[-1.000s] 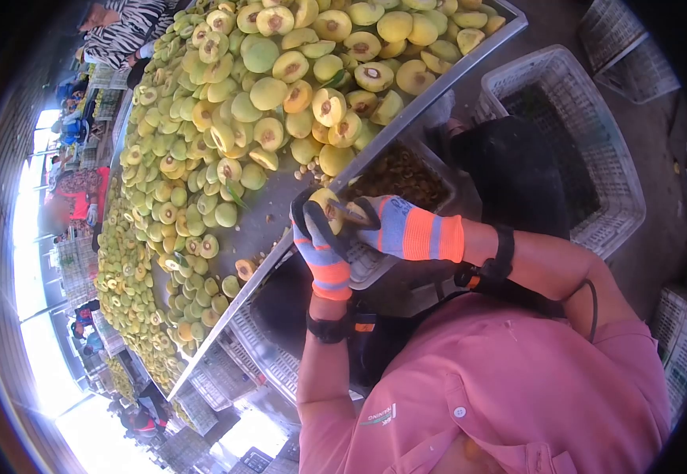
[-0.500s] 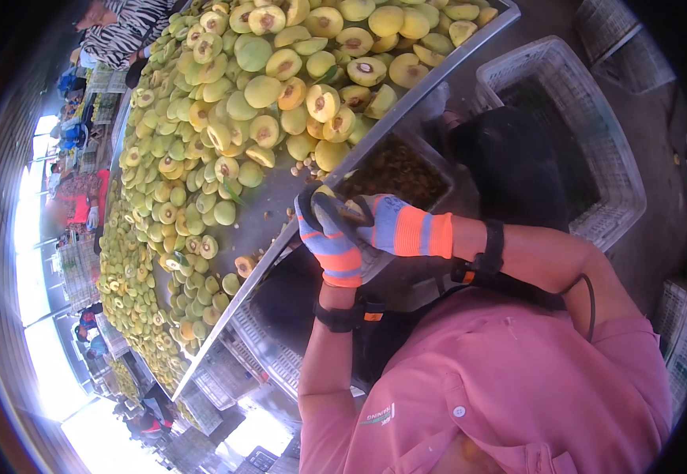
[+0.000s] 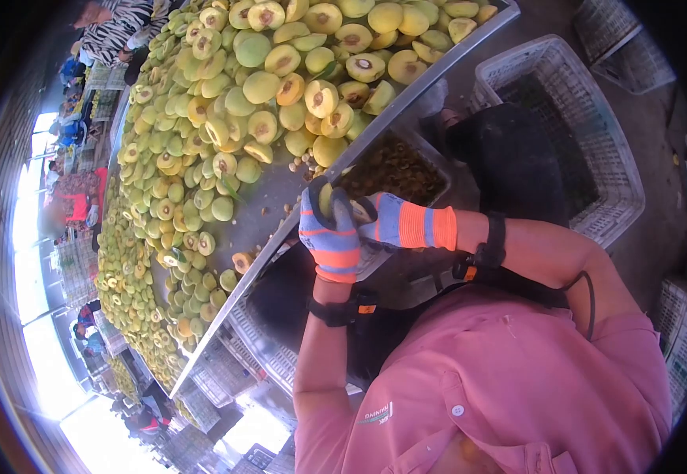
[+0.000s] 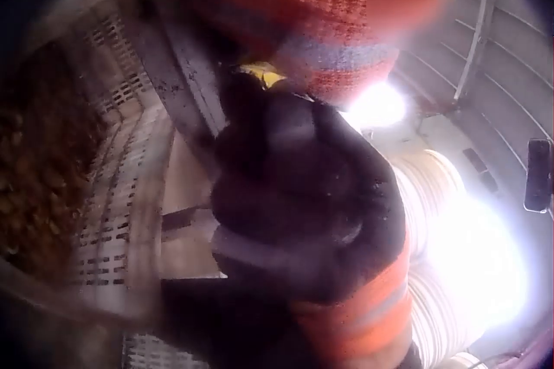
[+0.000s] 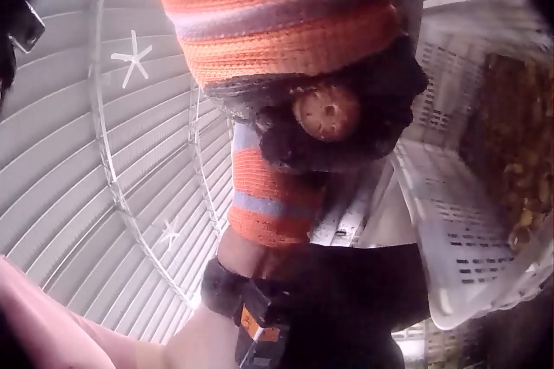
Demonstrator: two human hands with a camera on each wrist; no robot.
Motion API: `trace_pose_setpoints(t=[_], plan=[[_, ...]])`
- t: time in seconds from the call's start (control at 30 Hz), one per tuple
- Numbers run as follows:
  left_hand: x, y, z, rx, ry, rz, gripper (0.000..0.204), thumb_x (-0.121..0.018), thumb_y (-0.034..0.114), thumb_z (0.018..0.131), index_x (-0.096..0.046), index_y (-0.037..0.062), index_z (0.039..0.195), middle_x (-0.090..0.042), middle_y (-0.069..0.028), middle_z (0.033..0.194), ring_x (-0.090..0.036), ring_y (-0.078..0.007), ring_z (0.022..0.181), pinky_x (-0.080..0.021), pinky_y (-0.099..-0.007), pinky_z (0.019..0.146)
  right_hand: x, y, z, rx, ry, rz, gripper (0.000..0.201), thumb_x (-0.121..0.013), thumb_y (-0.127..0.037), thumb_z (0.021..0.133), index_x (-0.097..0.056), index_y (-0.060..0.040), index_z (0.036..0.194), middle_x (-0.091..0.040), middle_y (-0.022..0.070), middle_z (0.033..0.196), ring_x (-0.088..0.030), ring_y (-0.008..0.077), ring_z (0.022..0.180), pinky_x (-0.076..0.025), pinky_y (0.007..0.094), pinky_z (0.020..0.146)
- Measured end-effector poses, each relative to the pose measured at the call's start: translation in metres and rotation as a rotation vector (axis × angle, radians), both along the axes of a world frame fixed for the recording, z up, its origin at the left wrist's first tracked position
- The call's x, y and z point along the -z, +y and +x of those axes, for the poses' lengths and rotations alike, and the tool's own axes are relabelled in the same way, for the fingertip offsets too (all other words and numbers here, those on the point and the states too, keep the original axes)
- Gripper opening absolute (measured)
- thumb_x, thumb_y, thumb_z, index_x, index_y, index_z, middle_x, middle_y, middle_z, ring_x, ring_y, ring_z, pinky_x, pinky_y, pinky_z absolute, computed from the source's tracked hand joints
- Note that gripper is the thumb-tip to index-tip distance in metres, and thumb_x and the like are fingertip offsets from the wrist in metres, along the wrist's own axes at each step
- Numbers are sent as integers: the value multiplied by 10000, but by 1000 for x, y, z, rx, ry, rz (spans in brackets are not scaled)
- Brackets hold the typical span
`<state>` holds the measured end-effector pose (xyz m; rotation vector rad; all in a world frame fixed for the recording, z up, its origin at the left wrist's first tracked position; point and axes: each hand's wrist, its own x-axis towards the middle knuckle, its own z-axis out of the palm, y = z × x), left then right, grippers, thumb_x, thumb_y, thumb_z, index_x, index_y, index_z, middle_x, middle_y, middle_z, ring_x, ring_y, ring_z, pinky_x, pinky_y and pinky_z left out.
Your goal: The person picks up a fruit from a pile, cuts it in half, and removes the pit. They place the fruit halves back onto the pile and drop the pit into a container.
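Observation:
In the head view my left hand [image 3: 329, 237], in a striped glove with dark fingers, curls round a peach [image 3: 325, 199]; only a small yellow-green part shows. A yellow bit of the peach [image 4: 262, 74] also appears between the gloves in the left wrist view. Close against it, my right hand [image 3: 395, 221] grips a tool whose round wooden handle end [image 5: 327, 112] shows in the right wrist view. The tool's working end is hidden by the fingers. Both hands are beside the metal table edge [image 3: 430, 75].
Halved peaches [image 3: 264, 87] with brown centres cover the table. Below its edge stands a bin of brown pieces [image 3: 399, 174]. A large white crate [image 3: 612, 150] is at right, near my dark-clad leg [image 3: 509, 142]. Other people work at far left.
The peach's yellow face showed a second ago; the left hand's fingers now cover most of it. Both hands stay together, having shifted only slightly.

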<state>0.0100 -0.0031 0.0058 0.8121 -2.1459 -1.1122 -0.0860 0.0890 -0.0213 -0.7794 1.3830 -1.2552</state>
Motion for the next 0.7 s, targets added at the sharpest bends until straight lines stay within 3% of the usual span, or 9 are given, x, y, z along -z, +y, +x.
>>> trace_pose_setpoints(t=[0.17,0.33,0.43,0.57,0.67,0.7], plan=[[16,-2,-1,-65,136,231,199,-508,94,966,-571,-13,1121,-602,-73,999,-547,-131,904,-462,-285,800,-17,4,-3,2,29,114,300,-638,-182,802,-657,21,1021,-683,222,889,-669,335,857,-510,371,768],[17,-7,-2,-72,27,94,195,-501,104,971,-572,-12,1110,-610,-58,947,-543,-116,862,-459,-269,773,-20,0,-1,-11,63,163,314,-639,-210,801,-654,32,1001,-680,229,875,-669,330,854,-516,379,761],[4,-1,-5,-58,-6,76,194,-508,87,963,-574,-9,1118,-614,-57,935,-546,-112,846,-460,-257,765,-43,1,-19,-200,-152,383,318,-640,-209,796,-652,32,1003,-679,229,864,-672,315,844,-517,380,745],[8,-9,1,77,20,56,191,-500,69,967,-576,-1,1127,-610,-49,938,-544,-98,843,-466,-250,752,-12,2,-7,-69,-131,167,302,-639,-209,798,-653,17,999,-684,206,843,-674,305,805,-516,387,721],[15,-11,1,34,67,129,225,-562,44,902,-575,1,1123,-627,-86,937,-598,-171,830,-493,-297,742,-9,3,-5,-28,56,50,288,-641,-207,797,-654,8,987,-683,204,844,-667,333,794,-514,392,720],[20,-13,3,64,48,42,269,-596,46,858,-575,4,1122,-631,-105,937,-610,-213,828,-500,-320,742,-6,1,-5,-34,87,25,283,-642,-205,795,-655,8,982,-682,206,847,-664,345,797,-513,393,721]])
